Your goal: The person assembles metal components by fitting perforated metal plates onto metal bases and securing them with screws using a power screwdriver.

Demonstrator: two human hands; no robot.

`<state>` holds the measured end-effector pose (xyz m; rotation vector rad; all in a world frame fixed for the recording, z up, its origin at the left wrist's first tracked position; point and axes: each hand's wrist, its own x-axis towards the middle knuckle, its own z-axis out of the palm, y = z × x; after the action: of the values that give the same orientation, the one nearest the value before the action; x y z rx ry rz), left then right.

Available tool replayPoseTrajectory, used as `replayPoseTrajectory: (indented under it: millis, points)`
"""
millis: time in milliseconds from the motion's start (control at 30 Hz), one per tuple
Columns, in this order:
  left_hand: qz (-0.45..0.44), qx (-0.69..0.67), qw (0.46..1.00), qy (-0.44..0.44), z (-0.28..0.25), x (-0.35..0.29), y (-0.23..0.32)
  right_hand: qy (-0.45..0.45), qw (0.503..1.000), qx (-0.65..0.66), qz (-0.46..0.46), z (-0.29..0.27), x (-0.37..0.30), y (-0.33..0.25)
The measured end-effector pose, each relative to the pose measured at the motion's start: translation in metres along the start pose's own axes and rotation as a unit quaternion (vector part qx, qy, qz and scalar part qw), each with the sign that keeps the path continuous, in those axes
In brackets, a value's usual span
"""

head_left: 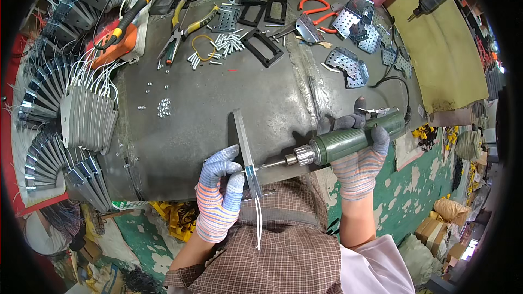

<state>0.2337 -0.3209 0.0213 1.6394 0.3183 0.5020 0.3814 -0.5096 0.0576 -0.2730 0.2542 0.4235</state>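
Observation:
My left hand (220, 196), in a striped knit glove, pinches a narrow grey metal bar-shaped part (243, 139) near its lower end. The part stands edge-on, and two white wires (259, 220) hang from its bottom. My right hand (357, 171), gloved the same way, is wrapped round a green electric screwdriver (351, 142) held almost level. The driver's thin bit points left and reaches the part beside my left fingertips. Whether a screw sits at the bit's tip is too small to tell.
Loose screws (229, 44), nuts (163, 108), black frames (262, 47), pliers (174, 41), scissors (309, 27) and perforated metal brackets (348, 68) lie across the grey worktop (185, 87). Wired grey parts (90, 114) stand stacked at left, near a soldering iron (128, 19). The driver's black cable (400, 79) runs off at right.

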Motion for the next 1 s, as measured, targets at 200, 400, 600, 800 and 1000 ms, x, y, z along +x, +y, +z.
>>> replayPoseTrajectory:
  millis: [200, 400, 600, 800, 1000]
  points:
    - [-0.024, -0.002, 1.000, 0.000, 0.000, -0.001, 0.000, -0.001, 1.000, -0.015, -0.005, -0.002, -0.001, 0.004]
    - [0.006, 0.019, 1.000, -0.023, 0.000, 0.004, 0.003, 0.022, 1.000, -0.011, -0.004, -0.005, -0.001, 0.003]
    - [-0.003, 0.089, 0.995, -0.035, -0.005, 0.008, 0.012, 0.033, 0.999, -0.017, -0.005, -0.016, -0.003, 0.001]
    - [0.098, 0.235, 0.966, -0.035, -0.031, 0.037, 0.021, 0.046, 0.999, -0.004, -0.002, -0.017, -0.005, -0.003]
    - [0.106, 0.499, 0.845, 0.158, -0.097, 0.077, -0.012, 0.021, 1.000, 0.001, 0.004, -0.018, -0.003, -0.003]
